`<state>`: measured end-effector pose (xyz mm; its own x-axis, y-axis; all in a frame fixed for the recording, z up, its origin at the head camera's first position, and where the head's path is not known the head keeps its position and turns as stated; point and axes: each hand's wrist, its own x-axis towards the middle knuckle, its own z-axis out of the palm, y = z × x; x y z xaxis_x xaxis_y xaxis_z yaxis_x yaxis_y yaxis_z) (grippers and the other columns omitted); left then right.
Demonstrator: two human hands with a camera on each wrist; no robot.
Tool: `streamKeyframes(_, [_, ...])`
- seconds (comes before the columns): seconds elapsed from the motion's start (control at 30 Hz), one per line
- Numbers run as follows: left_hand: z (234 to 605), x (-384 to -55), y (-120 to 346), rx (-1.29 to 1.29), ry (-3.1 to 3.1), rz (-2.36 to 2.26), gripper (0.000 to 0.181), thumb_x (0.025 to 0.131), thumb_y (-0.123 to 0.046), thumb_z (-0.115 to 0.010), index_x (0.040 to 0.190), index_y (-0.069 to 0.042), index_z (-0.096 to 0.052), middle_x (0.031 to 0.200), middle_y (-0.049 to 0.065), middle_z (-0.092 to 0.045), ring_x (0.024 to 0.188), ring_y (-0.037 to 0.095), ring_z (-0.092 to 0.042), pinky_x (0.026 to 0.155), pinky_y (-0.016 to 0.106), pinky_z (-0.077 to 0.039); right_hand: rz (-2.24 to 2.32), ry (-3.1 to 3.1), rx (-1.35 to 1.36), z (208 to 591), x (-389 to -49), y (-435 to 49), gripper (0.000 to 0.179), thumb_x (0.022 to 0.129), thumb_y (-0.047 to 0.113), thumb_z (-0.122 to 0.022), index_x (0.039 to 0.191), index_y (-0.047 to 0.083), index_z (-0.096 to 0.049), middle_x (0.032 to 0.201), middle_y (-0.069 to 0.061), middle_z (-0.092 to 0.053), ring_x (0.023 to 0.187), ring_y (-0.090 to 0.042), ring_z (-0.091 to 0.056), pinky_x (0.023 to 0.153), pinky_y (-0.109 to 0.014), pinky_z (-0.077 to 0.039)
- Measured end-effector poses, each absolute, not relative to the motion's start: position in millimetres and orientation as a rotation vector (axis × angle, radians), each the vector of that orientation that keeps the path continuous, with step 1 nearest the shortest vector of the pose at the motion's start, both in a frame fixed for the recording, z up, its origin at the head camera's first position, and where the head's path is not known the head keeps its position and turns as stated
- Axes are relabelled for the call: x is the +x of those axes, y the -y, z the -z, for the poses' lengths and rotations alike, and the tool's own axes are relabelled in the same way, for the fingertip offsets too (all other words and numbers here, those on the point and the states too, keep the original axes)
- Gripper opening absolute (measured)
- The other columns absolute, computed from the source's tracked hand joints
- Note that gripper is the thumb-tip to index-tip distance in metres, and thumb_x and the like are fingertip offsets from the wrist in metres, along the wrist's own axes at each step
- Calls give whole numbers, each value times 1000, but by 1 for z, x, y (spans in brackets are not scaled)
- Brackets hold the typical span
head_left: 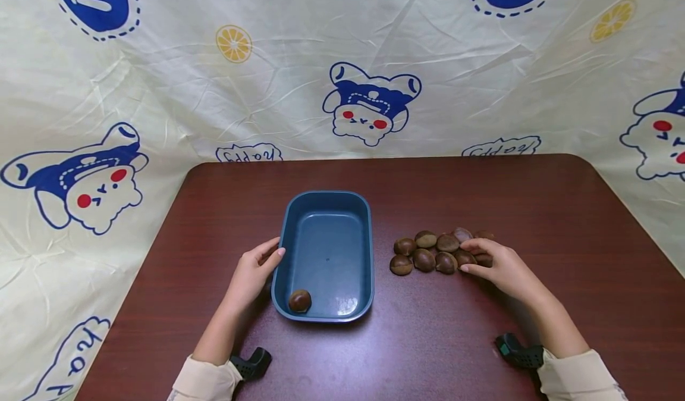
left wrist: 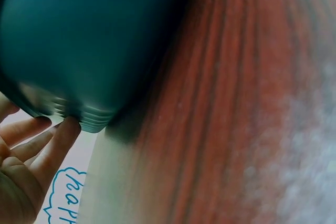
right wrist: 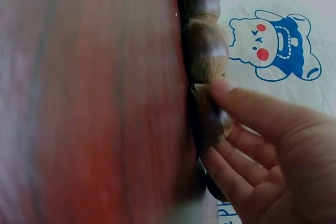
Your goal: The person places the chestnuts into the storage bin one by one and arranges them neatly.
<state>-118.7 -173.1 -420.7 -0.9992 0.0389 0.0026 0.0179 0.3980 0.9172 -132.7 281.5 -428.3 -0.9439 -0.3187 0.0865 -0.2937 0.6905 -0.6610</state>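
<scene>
A blue rectangular tray (head_left: pixel 326 270) stands on the table with one brown chestnut (head_left: pixel 299 301) in its near left corner. My left hand (head_left: pixel 258 264) is at the tray's left side; in the left wrist view its fingertips touch the ridged outer wall of the tray (left wrist: pixel 94 51). To the right of the tray lie several chestnuts (head_left: pixel 424 260) in a loose cluster. At the right end of this cluster my right hand (head_left: pixel 500 267) pinches one chestnut (right wrist: pixel 207 114) between thumb and fingers. This hand partly covers the chestnuts behind it.
The dark brown wooden table (head_left: pixel 417 341) has rounded far corners. Behind it hangs a white cloth (head_left: pixel 299 103) printed with cartoon bears and orange slices. Each wrist bears a black device, one by the left sleeve (head_left: pixel 206 380) and one by the right sleeve (head_left: pixel 580 377).
</scene>
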Motion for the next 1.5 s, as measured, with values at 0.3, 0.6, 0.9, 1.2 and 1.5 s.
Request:
streamKeyframes(0.3, [420, -118, 174, 58, -2610, -1720, 40, 90, -22, -56, 124, -1, -53, 117, 17, -56, 102, 26, -57, 83, 38, -47, 1016, -2908, -559, 433, -133, -281, 37, 76, 15, -72, 108, 3, -59, 102, -10, -59, 87, -25, -59, 73, -40, -46])
streamKeyframes(0.6, [421, -119, 174, 58, -2608, -1716, 41, 90, -24, -56, 124, -1, -53, 117, 17, -56, 101, 26, -57, 82, 38, -47, 1018, -2947, -566, 430, -134, -282, 35, 75, 16, -73, 106, 5, -60, 101, -8, -60, 85, -22, -59, 70, -31, -47])
streamKeyframes(0.9, [416, -119, 173, 44, -2603, -1716, 40, 90, -22, -56, 124, -1, -53, 116, 17, -57, 101, 26, -57, 83, 38, -47, 1053, -2970, -590, 416, -136, -277, 36, 77, 17, -72, 108, 6, -60, 105, -8, -59, 86, -21, -58, 71, -31, -47])
streamKeyframes(1.2, [384, -107, 162, 27, -2615, -1678, 37, 91, -12, -53, 123, 7, -50, 118, 23, -54, 103, 32, -55, 84, 42, -45, 1060, -3004, -671, 398, -138, -263, 34, 78, 14, -70, 110, 8, -59, 110, -6, -57, 90, -15, -56, 75, -35, -47])
streamKeyframes(1.5, [384, -107, 161, 27, -2614, -1673, 37, 91, -12, -53, 123, 7, -50, 116, 23, -55, 100, 32, -57, 82, 41, -46, 1066, -3032, -798, 379, -142, -241, 34, 77, 15, -72, 109, 13, -60, 107, 1, -58, 91, -11, -52, 73, -26, -43])
